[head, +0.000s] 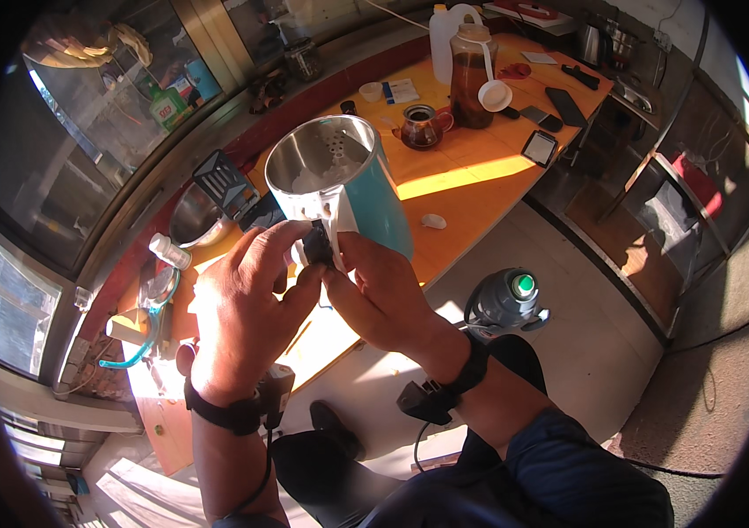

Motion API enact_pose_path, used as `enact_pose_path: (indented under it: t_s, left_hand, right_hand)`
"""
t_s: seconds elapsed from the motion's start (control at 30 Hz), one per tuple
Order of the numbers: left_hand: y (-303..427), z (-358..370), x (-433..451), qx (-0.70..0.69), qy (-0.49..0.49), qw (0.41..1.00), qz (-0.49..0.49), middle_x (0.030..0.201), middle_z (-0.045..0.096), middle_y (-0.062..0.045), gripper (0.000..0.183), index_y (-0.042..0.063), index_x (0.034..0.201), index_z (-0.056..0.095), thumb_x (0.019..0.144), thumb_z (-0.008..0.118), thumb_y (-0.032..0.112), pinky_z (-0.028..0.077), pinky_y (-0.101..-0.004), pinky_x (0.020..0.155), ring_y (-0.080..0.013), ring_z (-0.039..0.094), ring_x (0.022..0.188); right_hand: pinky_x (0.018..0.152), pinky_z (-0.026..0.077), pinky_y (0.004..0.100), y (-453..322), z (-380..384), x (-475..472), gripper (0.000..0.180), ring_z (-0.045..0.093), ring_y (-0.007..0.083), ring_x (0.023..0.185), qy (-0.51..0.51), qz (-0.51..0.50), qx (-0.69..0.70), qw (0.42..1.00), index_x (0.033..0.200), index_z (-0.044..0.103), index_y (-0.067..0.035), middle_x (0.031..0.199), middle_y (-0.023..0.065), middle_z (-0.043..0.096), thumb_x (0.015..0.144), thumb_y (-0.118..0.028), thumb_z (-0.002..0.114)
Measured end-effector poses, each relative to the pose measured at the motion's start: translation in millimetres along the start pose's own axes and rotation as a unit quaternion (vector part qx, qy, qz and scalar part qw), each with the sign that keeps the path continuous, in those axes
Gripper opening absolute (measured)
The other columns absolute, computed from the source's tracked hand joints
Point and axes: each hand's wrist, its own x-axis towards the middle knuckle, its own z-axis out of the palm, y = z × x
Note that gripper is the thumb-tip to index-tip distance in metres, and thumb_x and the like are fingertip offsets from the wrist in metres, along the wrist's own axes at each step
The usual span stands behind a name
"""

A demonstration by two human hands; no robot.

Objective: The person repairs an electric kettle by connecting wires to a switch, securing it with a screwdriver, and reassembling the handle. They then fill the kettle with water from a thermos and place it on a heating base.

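Observation:
My left hand [249, 303] and my right hand [381, 290] meet in front of me, fingertips pinching a small black plastic part [317, 244] from both sides. Right behind it stands a teal kettle [374, 204] with a steel inside and a cluster of strainer holes in its far wall. Its white handle mount [321, 204] faces me and is partly covered by my fingers. Whether the black part touches the mount, I cannot tell. Black straps with small boxes circle both wrists.
On the wooden table [473, 218] are a glass teapot [422, 127], a tall jar of brown liquid [470, 86], a phone [539, 148], a steel bowl [199, 214], a slotted turner [226, 181] and a white bottle [170, 251]. A dark jug with a green cap [506, 300] stands on the floor.

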Motion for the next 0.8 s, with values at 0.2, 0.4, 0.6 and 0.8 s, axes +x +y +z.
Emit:
enact_pose_path:
  t_s: [0.2, 0.4, 0.6, 0.8]
  left_hand:
    - [-2.5, -1.6, -0.3, 0.000, -0.023, 0.999, -0.027, 0.072, 0.051, -0.003, 0.049, 0.005, 0.121, 0.070, 0.074, 0.083, -0.001, 0.041, -0.0291, 0.053, -0.0127, 0.048, 0.057]
    - [1.9, -4.1, 2.8, -0.003, -0.029, 0.999, -0.040, 0.071, 0.049, -0.003, 0.047, 0.006, 0.118, 0.070, 0.074, 0.082, -0.001, 0.040, -0.0291, 0.053, -0.0127, 0.046, 0.057]
    - [1.5, 1.2, -1.4, 0.018, 0.010, 1.000, -0.005, 0.069, 0.048, -0.002, 0.046, 0.005, 0.117, 0.069, 0.073, 0.082, -0.002, 0.039, -0.0292, 0.053, -0.0131, 0.045, 0.055]
    - [1.3, 2.7, -9.9, -0.004, 0.012, 0.999, -0.033, 0.067, 0.046, 0.000, 0.047, 0.006, 0.117, 0.070, 0.072, 0.082, -0.002, 0.039, -0.0283, 0.054, -0.0109, 0.045, 0.056]
  right_hand:
    - [0.071, 0.054, 0.0450, 4.5, 5.1, -0.1, 0.025, 0.069, 0.0394, 0.081, 0.030, -0.030, 0.036, 0.998, 0.118, 0.063, -0.002, 0.091, 0.0173, 0.069, 0.096, -0.014, 0.062]
    - [0.073, 0.055, 0.0449, 0.9, -2.7, -1.0, 0.028, 0.070, 0.0384, 0.083, -0.003, -0.003, 0.004, 1.000, 0.120, 0.063, -0.002, 0.095, 0.0179, 0.070, 0.095, -0.015, 0.064]
    - [0.074, 0.055, 0.0450, 2.7, -0.3, 1.0, 0.032, 0.070, 0.0387, 0.086, 0.009, -0.014, -0.005, 1.000, 0.123, 0.062, -0.002, 0.098, 0.0179, 0.070, 0.093, -0.015, 0.065]
    - [0.079, 0.056, 0.0454, -5.4, -5.6, 0.6, 0.038, 0.071, 0.0396, 0.091, -0.017, 0.022, -0.029, 0.999, 0.126, 0.062, -0.002, 0.102, 0.0187, 0.070, 0.089, -0.012, 0.065]
